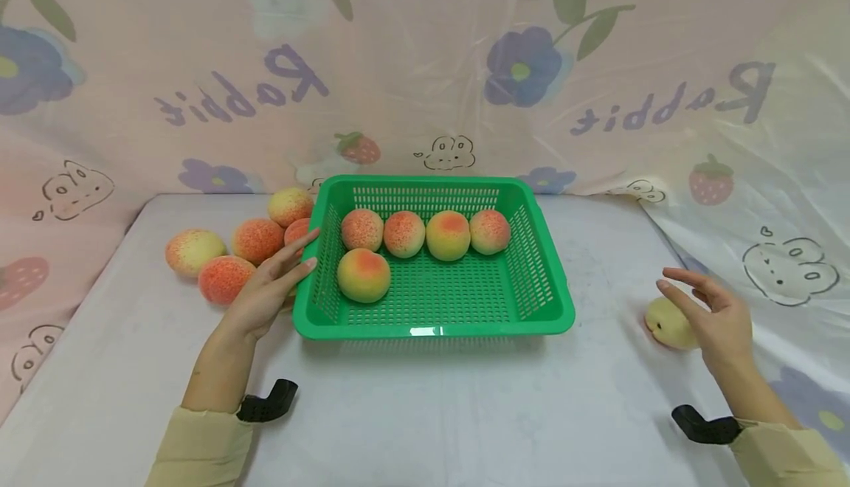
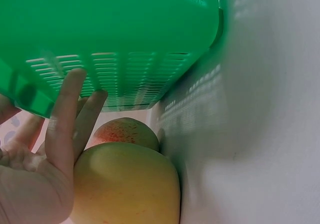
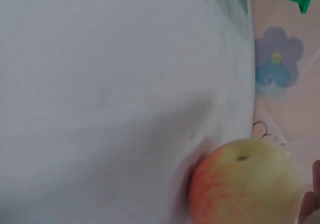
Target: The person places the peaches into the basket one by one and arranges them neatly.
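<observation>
1. Left hand [image 1: 265, 291], fingers [image 2: 67, 114] straight, rests against the green basket [image 1: 434, 330]'s left wall; five peaches inside.
2. Right hand [image 1: 713, 313], fingers spread and loose, hovers over a yellowish peach [image 1: 667, 322] on the table [image 1: 465, 413], holding nothing.

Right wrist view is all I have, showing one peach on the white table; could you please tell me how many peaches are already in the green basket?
Observer: Five peaches sit in the green basket: four in a back row, one in front.
Operator: Thank you. Where is the left hand?
Observer: The left hand rests with straight fingers on the basket's left rim.
Operator: Are other peaches outside the basket?
Observer: Yes, a cluster of peaches lies left of the basket, beside that hand.
Operator: And the right hand?
Observer: The right hand hovers open over your peach, not gripping it.
</observation>
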A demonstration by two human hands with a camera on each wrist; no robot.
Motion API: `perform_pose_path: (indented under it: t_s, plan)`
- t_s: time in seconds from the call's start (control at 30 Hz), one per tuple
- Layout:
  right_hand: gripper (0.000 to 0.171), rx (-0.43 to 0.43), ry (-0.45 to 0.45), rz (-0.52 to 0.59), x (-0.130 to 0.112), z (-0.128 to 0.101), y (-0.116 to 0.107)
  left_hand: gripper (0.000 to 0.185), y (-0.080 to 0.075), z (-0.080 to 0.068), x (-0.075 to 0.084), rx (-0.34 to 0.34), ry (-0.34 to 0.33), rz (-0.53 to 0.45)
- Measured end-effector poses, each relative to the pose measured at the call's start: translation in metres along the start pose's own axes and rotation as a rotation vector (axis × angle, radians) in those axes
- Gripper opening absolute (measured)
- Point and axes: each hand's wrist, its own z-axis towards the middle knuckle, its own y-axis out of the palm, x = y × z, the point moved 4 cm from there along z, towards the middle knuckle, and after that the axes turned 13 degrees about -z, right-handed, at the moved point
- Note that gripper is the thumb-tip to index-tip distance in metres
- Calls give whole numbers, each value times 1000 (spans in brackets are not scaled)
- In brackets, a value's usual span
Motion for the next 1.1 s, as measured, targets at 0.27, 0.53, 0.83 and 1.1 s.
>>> perform_pose_path:
  t_s: [0.27,0.53,0.83,1.1]
  plan:
    - [41,-16,53,-70,26,-2,-9,57,0,0,0,2,-3,-5]
    - [52,-81,147,-72,44,-5,-10,57,0,0,0,-4,-4,-21]
    - [74,-254,250,-95,59,-6,-2,58,0,0,0,-5,-4,-18]
    - [75,-266,300,-72,66,-10,0,58,0,0,-1,-4,-7,-22]
